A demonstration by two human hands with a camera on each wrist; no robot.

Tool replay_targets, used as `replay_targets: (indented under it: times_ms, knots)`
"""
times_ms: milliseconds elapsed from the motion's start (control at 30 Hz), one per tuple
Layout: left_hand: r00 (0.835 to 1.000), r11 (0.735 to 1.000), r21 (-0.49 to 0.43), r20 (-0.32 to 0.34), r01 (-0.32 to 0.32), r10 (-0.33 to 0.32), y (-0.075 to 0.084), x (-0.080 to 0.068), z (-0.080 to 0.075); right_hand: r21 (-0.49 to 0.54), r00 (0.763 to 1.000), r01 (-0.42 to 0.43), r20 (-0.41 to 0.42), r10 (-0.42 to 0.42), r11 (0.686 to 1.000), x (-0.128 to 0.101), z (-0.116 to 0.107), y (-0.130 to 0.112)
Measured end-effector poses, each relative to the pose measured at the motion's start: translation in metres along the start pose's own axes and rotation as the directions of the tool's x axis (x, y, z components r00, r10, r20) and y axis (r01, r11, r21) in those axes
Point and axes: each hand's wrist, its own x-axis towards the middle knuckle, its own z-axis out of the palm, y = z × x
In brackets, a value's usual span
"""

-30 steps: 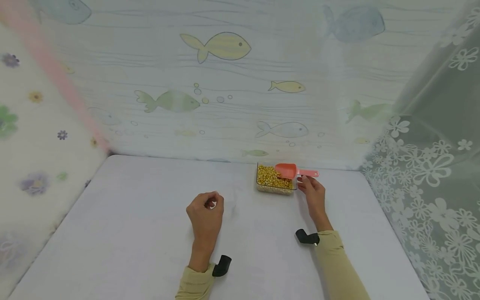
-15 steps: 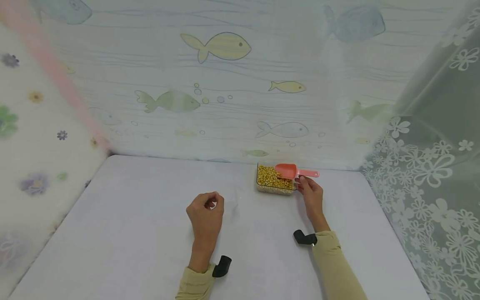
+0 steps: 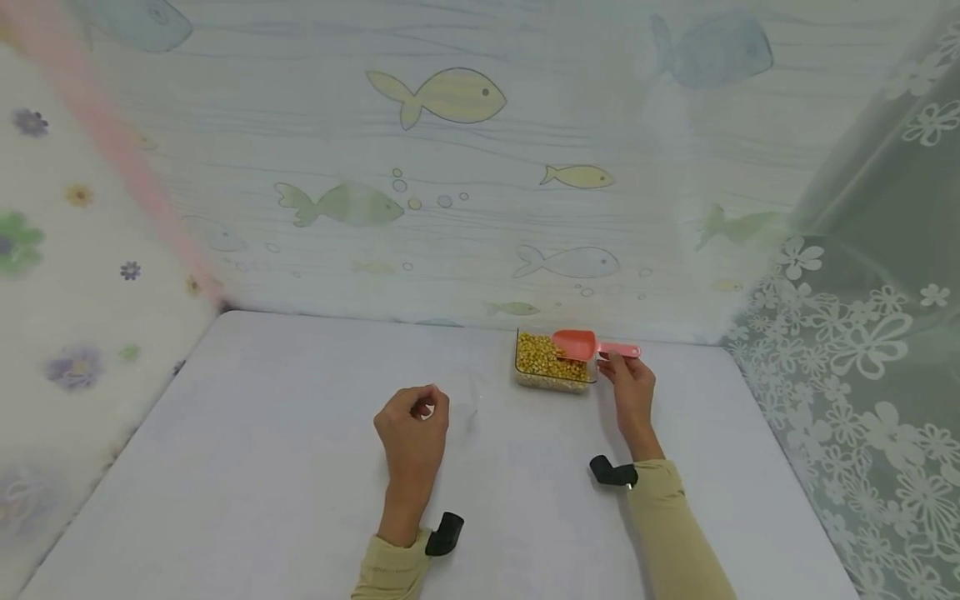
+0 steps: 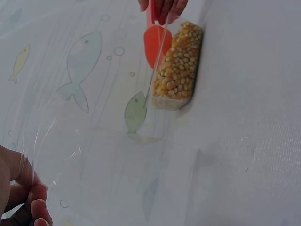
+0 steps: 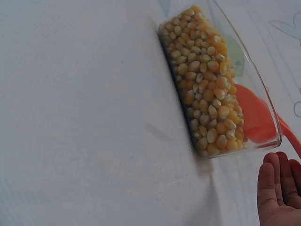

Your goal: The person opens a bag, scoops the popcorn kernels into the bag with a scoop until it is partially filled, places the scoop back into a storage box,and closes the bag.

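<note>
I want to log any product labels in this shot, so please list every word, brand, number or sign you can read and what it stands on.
None: no readable text in any view.
Clear plastic box of yellow corn kernels: no label.
Salmon-pink plastic scoop, touched by the right hand: no marking.
Wall sheet printed with fish and bubbles: pictures only.
White flower-patterned curtain: pictures only.
Left hand, fingers curled: holds nothing readable.

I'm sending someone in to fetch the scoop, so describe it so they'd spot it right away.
Start at the white table and go to its far edge, below the fish-patterned wall. There stands a clear container of corn kernels; the scoop rests in it, by the right hand. It is the only coral-pink thing on the table.
</note>
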Motion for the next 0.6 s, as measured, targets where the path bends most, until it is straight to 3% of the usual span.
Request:
replay_targets:
  times_ms: [400,600]
  knots:
    - [0.999,1.000,0.005,0.026,0.020,-0.021,0.0014,0.0009,-0.0021,0.070,0.992,0.103,-0.074,-0.098,0.992,0.0035,0.0036,-0.0037]
    - [0.999,0.999,-0.001,0.040,0.032,-0.032,0.0025,0.0002,-0.0026,0.122,0.990,0.107,-0.105,-0.094,0.987,0.0054,0.0079,-0.0067]
